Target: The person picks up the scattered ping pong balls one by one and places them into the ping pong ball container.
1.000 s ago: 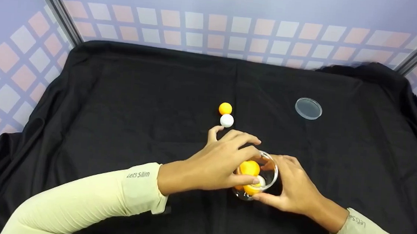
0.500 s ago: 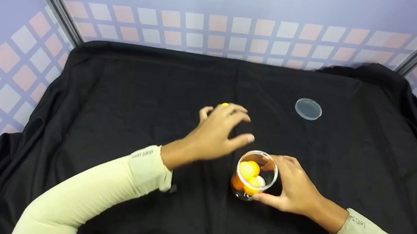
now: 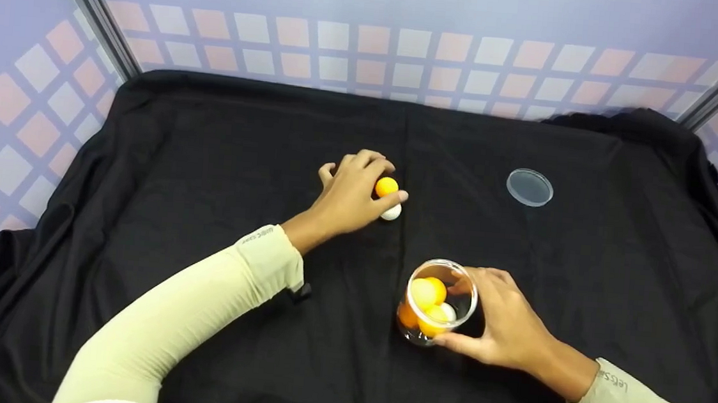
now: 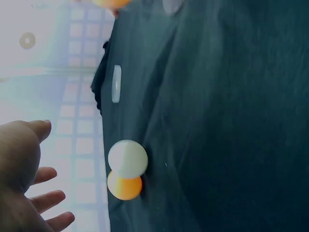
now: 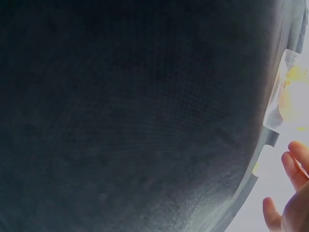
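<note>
My left hand (image 3: pixel 353 194) reaches over a pair of ping-pong balls on the black cloth, thumb and fingers spread and holding nothing. An orange ball (image 3: pixel 387 186) shows between its thumb and fingers. Touching that one is a white ball (image 4: pixel 128 157), partly hidden by the thumb in the head view. Lower down, my right hand (image 3: pixel 503 318) grips the side of a clear open jar (image 3: pixel 413 283), with the thumb in front and the other fingers behind. Several orange balls (image 3: pixel 432 326) and a white one (image 3: pixel 448 312) lie inside the jar.
A clear round lid (image 3: pixel 530 187) lies flat on the black cloth (image 3: pixel 241 154) at the back right. Tiled-pattern panels (image 3: pixel 371 42) enclose the back and sides. A small dark object (image 3: pixel 300 292) shows by the left cuff.
My left hand has gone from the jar's mouth up and left to the two loose balls. One more orange ball shows in the jar. The right hand has stayed put.
</note>
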The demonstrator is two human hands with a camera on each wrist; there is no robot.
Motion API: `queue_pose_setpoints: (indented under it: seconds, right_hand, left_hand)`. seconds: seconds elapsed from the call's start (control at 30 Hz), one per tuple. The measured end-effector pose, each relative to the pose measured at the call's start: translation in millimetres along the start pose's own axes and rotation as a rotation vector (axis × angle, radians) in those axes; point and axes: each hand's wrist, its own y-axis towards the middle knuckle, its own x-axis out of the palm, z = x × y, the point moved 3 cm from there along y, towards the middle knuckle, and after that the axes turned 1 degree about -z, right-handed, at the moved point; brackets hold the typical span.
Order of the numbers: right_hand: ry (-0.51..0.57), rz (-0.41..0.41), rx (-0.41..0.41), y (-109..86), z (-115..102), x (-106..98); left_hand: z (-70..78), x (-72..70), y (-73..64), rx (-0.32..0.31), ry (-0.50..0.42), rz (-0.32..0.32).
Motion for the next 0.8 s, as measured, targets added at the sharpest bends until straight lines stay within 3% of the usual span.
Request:
queue_pose_setpoints:
  seconds: [0.33,0.53,0.8]
  right_hand:
    - [-0.001,0.003,-0.007,-0.6,1,1]
    - [-0.010,-0.008,0.003,-0.7,1,1]
    - [-0.005,0.003,-0.005,-0.9,1,1]
  left_hand:
    - [-28.5,16.3,29.4,-0.141,0.044,-0.028]
    - [-37.5,26.4,34.8,-0.167,0.073,-0.077]
    - [-42.8,35.2,37.6,-0.192,0.065,-0.092]
